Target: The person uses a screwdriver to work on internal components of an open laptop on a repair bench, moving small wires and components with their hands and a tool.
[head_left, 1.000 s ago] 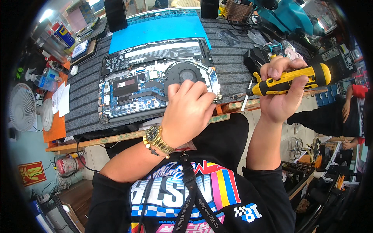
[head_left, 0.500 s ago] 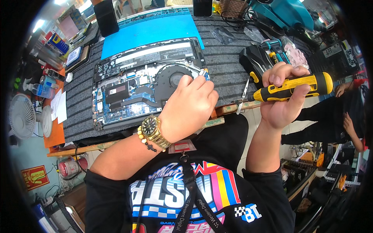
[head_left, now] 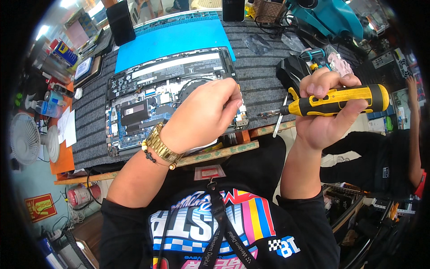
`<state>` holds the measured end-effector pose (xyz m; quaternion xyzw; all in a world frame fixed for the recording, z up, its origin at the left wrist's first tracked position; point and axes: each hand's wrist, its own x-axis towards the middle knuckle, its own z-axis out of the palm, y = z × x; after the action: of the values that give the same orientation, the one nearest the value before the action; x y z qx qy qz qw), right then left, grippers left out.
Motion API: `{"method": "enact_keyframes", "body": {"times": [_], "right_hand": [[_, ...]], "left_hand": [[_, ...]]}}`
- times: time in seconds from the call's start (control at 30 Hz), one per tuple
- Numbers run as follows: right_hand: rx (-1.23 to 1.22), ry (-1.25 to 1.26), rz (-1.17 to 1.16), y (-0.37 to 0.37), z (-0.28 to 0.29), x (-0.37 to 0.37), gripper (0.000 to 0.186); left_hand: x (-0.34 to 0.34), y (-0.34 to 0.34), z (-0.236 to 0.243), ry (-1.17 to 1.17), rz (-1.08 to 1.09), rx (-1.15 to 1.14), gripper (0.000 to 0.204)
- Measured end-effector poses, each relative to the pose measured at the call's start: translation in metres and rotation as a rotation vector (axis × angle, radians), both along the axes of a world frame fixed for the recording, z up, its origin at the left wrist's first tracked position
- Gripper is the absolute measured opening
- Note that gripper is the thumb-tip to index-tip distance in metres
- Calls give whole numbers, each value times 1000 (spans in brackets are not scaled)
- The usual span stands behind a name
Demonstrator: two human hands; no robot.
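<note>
An opened laptop [head_left: 134, 142] lies on the grey striped mat, its battery, fan and circuit boards bare. My left hand [head_left: 207, 105] is over its near right part, hiding much of the fan [head_left: 186, 92]. The fingers are bent and closed at the laptop's right edge; whatever they pinch, if anything, is hidden. My right hand [head_left: 320, 125] grips a yellow and black electric screwdriver [head_left: 345, 99], held level to the right of the laptop. The screwdriver's bit points left, above the mat's front edge. Close behind the bit lies a pair of metal tweezers [head_left: 279, 123].
Behind the laptop is a blue silicone mat [head_left: 174, 40]. A black case [head_left: 291, 67] and a teal power tool [head_left: 316, 56] stand at the right. To the left are a white fan [head_left: 27, 136] and a spray bottle [head_left: 47, 107]. Another person's arm [head_left: 413, 107] shows far right.
My left hand has turned and shifted slightly left, its fingers now curled at the laptop's edge. The screwdriver has moved a little to the right. The person at the right has raised an arm.
</note>
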<state>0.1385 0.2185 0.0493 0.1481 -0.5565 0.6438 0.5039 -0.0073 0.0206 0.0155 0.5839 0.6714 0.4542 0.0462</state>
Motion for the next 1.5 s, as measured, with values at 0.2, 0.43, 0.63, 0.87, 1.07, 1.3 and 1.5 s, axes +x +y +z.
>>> {"method": "enact_keyframes", "body": {"times": [0.2, 0.43, 0.63, 0.87, 1.07, 1.3, 1.5], "right_hand": [[-27, 24, 35, -3, 7, -10, 61], [-58, 22, 46, -9, 10, -13, 69], [27, 11, 96, -6, 16, -10, 71], [55, 54, 135, -6, 21, -7, 72], [65, 62, 136, -7, 23, -7, 72], [38, 69, 133, -9, 23, -6, 74], [53, 61, 103, -15, 21, -7, 75]], "left_hand": [[1, -7, 10, -218, -94, -41, 11], [7, -4, -5, -908, -174, 100, 27], [7, -6, 1, -1067, -160, 50, 24], [4, -7, -1, -1187, -210, 14, 22], [5, -6, -2, -1206, -227, 95, 22], [6, -7, -2, -1195, -257, 90, 21], [6, -7, -2, -1242, -264, 79, 20]]}}
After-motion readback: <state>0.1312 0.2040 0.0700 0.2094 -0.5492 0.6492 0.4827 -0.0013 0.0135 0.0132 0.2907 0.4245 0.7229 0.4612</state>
